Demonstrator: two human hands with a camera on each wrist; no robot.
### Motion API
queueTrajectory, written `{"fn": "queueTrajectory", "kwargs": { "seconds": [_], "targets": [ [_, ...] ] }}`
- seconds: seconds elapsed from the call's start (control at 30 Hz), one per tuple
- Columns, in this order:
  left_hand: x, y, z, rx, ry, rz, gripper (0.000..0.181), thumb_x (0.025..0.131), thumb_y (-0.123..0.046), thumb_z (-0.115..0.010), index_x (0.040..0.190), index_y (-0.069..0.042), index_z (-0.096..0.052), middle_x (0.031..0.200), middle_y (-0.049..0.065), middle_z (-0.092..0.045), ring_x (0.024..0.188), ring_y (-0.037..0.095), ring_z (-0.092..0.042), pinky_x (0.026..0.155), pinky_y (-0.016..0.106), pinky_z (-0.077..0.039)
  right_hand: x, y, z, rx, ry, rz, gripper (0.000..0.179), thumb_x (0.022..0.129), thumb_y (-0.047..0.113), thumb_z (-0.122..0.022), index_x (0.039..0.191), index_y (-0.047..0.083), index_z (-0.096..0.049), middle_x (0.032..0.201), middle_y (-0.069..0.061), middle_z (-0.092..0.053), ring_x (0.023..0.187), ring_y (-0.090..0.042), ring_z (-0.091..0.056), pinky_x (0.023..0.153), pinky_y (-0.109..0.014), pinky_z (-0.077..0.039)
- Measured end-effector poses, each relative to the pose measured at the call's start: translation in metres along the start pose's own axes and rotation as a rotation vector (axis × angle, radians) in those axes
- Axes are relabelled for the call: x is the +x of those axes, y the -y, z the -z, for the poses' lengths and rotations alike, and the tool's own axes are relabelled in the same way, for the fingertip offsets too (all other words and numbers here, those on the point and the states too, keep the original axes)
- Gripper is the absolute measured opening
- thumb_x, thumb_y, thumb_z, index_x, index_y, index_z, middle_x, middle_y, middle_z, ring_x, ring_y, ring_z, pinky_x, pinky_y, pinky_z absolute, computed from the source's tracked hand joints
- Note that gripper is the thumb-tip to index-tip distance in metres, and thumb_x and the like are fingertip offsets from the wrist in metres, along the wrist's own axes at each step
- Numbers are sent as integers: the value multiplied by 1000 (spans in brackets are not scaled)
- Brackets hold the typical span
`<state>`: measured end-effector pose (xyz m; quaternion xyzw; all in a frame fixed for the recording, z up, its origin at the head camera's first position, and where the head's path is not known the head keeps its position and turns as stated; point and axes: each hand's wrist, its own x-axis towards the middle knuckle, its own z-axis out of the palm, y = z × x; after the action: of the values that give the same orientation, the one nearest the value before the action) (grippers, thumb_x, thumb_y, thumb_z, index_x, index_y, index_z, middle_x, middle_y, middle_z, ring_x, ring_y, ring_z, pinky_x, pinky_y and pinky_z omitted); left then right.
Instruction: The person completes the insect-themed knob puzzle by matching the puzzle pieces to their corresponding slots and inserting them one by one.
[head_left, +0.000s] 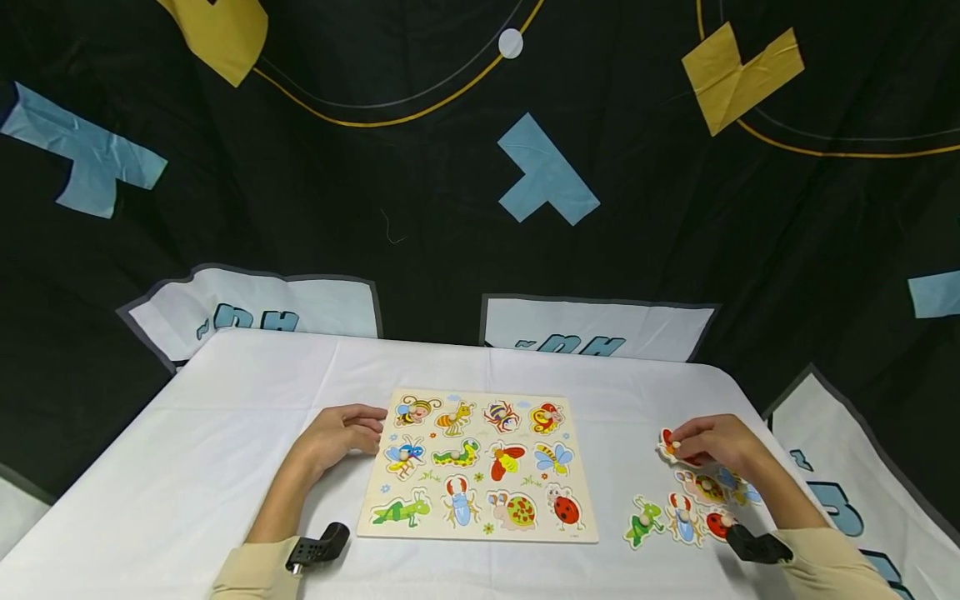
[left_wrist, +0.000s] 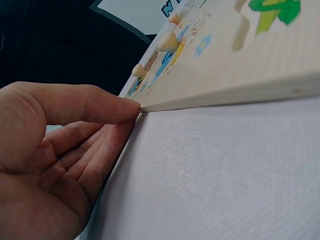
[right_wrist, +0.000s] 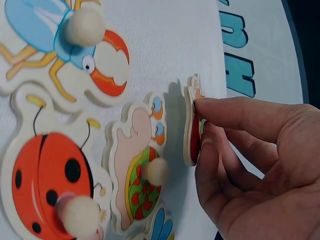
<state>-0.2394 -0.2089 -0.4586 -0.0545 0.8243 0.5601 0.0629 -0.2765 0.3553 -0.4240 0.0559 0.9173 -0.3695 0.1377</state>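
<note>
My left hand (head_left: 337,439) rests at the left edge of a wooden insect puzzle board (head_left: 480,537). In the left wrist view its extended fingertips touch the board's edge. Off to the right, my right hand (head_left: 722,442) pinches a red-winged insect piece (right_wrist: 192,132) between thumb and fingers, tilted on edge in the right wrist view. Close by lie a snail piece (right_wrist: 131,167), a ladybug piece (right_wrist: 47,175), a stag beetle piece (head_left: 684,521), a grasshopper piece (head_left: 642,522) and a blue-winged piece (head_left: 738,486), partly hidden by the right arm.
Knobbed pieces such as the bee (head_left: 412,411) and caterpillar (head_left: 456,454) sit in the board's upper part. Its lower row has flat pictures, including a grasshopper picture (head_left: 402,508). A white cloth (head_left: 225,400) covers the table; a black curtain (head_left: 420,225) hangs behind.
</note>
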Motion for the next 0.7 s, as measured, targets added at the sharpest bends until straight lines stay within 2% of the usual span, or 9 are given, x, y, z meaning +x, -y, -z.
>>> {"fn": "queueTrajectory", "kwargs": {
  "seconds": [0.4,0.7],
  "targets": [
    [1,0,-1,-2,-7,10,59,70,1,-74,128,1,-66,107,11,-71,88,15,-65,78,25,-50,0,14,-9,-9,28,67,26,85,16,-75,107,3,-75,98,-4,-72,87,-22,-57,74,-34,-46],
    [1,0,0,-5,-11,4,59,70,2,-76,128,1,-66,106,12,-71,87,15,-65,76,24,-50,-2,31,-18,-8,38,104,24,83,15,-76,105,4,-75,95,-4,-71,83,-22,-58,73,-35,-48]
  ]
}}
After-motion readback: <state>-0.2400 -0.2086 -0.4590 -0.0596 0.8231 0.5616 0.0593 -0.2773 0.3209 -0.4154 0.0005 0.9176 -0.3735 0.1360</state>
